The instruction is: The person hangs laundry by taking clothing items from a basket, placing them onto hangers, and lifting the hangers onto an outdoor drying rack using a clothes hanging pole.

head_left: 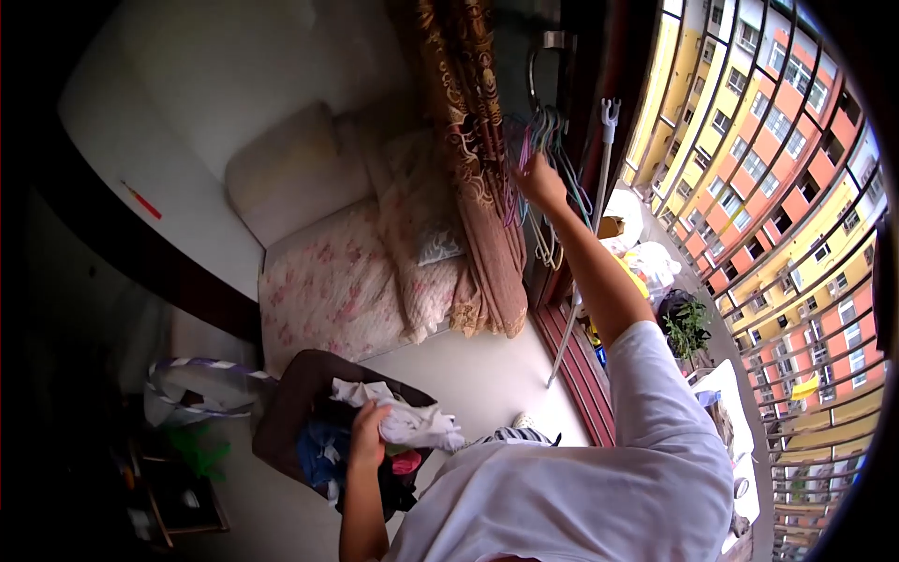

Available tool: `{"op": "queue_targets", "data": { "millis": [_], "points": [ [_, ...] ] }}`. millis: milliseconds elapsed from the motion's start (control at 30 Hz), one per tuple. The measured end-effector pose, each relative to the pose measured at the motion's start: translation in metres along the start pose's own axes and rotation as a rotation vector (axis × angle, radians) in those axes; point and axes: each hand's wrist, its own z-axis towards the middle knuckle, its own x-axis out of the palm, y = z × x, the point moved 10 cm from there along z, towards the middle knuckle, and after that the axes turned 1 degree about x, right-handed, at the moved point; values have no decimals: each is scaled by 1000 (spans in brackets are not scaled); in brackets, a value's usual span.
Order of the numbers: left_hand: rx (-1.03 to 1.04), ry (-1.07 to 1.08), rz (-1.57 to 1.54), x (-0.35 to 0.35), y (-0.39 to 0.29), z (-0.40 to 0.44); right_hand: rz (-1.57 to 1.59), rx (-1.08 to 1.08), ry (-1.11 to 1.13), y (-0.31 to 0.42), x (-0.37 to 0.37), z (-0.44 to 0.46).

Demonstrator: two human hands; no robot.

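My left hand (369, 429) is closed on a white garment (412, 421), above a dark brown box-like container (281, 421). Blue, black and pink clothes (323, 454) lie in a heap beneath it. My right arm stretches up toward the door handle, where several coloured clothes hangers (548, 126) hang in a bunch. Pink and purple ones are right at my right hand (540, 182). Its fingers look closed around a hanger there, though they are partly hidden.
A patterned curtain (468, 122) hangs beside a sofa with a floral cover (328, 290). A pole with a forked tip (607, 140) leans by the doorway. Potted plants (688, 323) and bags stand near the barred window (749, 187). A mesh basket (201, 393) is at the left.
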Motion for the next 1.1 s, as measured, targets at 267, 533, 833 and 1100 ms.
{"op": "queue_targets", "data": {
  "millis": [267, 533, 833, 1100],
  "points": [
    [-94, 7, -40, -7, 43, -24, 169, -40, -29, 1, 12, -20],
    [-100, -47, -82, -30, 50, -37, 462, 27, -345, -105, -35, -4],
    [-131, -48, -22, -23, 52, -34, 455, 0, -97, -98, -12, 4],
    [-83, -117, 30, -27, 44, -37, 87, -113, -411, -63, -41, 14]
  ]
}}
